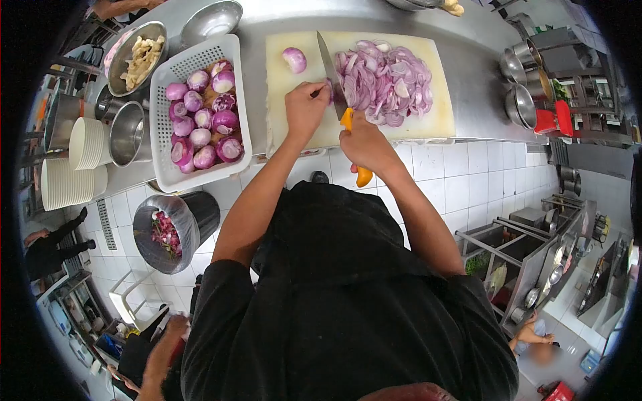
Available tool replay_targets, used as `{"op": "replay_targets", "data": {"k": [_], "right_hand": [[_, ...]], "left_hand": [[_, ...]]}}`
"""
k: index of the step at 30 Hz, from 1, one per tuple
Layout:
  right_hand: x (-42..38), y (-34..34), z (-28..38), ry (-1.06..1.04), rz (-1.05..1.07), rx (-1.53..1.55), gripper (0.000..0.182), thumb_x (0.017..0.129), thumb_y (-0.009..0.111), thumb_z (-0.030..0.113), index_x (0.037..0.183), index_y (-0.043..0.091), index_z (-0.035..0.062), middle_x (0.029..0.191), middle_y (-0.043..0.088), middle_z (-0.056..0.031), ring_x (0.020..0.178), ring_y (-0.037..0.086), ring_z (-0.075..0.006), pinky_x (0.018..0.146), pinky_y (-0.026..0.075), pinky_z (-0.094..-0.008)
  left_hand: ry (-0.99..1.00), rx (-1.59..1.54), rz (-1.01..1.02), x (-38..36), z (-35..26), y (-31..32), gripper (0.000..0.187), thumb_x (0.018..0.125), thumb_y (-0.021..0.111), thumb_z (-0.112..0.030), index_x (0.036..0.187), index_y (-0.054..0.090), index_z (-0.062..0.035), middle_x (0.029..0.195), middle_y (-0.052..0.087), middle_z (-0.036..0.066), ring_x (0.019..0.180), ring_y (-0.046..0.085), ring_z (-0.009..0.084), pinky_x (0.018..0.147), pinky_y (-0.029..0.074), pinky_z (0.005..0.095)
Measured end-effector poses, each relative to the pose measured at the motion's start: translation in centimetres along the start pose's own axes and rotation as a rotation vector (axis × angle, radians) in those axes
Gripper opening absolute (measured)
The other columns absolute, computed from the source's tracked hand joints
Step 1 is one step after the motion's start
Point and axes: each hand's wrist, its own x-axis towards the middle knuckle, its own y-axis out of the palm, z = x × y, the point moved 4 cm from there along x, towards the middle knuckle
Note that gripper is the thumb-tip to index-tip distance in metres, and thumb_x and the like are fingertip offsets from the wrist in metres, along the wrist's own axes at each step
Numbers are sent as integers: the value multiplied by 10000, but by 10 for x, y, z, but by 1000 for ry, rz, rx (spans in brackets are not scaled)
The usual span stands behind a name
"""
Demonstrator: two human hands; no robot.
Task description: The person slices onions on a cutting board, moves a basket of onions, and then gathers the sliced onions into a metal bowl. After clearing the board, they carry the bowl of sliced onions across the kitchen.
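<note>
On the pale cutting board (281, 127), my right hand (366, 142) is wrapped round the yellow handle of a knife (330, 69), whose blade points away from me. Just left of the blade, my left hand (307, 110) has its fingers curled on a piece of red onion (329, 90), mostly hidden by the fingers and blade. A peeled onion half (294, 60) lies at the board's upper left. Right of the knife spreads a heap of sliced onion (394, 80).
A white perforated basket (160, 127) of peeled onions stands left of the board. Metal bowls (212, 21), one holding ginger-like pieces (142, 61), and stacked white containers (87, 144) are farther left. A lined bin (150, 247) stands below. Other people are at the edges.
</note>
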Motion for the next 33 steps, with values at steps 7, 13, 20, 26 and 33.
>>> {"op": "replay_targets", "data": {"k": [7, 13, 20, 26, 33], "right_hand": [[28, 11, -13, -6, -57, 60, 381, 882, 483, 101, 1164, 400, -142, 830, 637, -335, 534, 665, -354, 563, 558, -445], [-2, -30, 18, 7, 43, -46, 467, 814, 458, 94, 1174, 408, -200, 818, 653, -329, 564, 686, -350, 591, 565, -446], [-13, -30, 26, 65, 72, -55, 476, 788, 444, 73, 1165, 423, -216, 800, 657, -318, 560, 683, -347, 578, 561, -433], [-9, -29, 21, 47, 36, -18, 445, 829, 460, 97, 1185, 430, -168, 780, 657, -286, 532, 671, -329, 544, 547, -434], [2, -7, 9, -17, -84, 166, 336, 930, 488, 185, 1134, 434, -75, 750, 651, -240, 497, 655, -305, 491, 527, -420]], "left_hand": [[11, 7, -6, 2, 0, 2, 166, 816, 705, -125, 926, 755, -10, 805, 705, 150, 690, 676, 238, 670, 528, 319], [-3, -15, 24, 1, 4, 2, 159, 817, 695, -138, 900, 757, -17, 786, 689, 158, 676, 667, 249, 664, 523, 331], [84, 51, 16, 1, -1, 0, 156, 839, 695, -93, 952, 749, -1, 821, 713, 133, 709, 678, 190, 671, 520, 288], [17, 6, 56, 2, 5, 3, 170, 850, 676, -89, 972, 737, 12, 856, 710, 148, 716, 669, 205, 697, 520, 290], [56, -1, 40, -7, -4, -13, 272, 815, 610, -4, 1069, 706, 5, 950, 689, 165, 783, 676, 245, 724, 536, 328]]}}
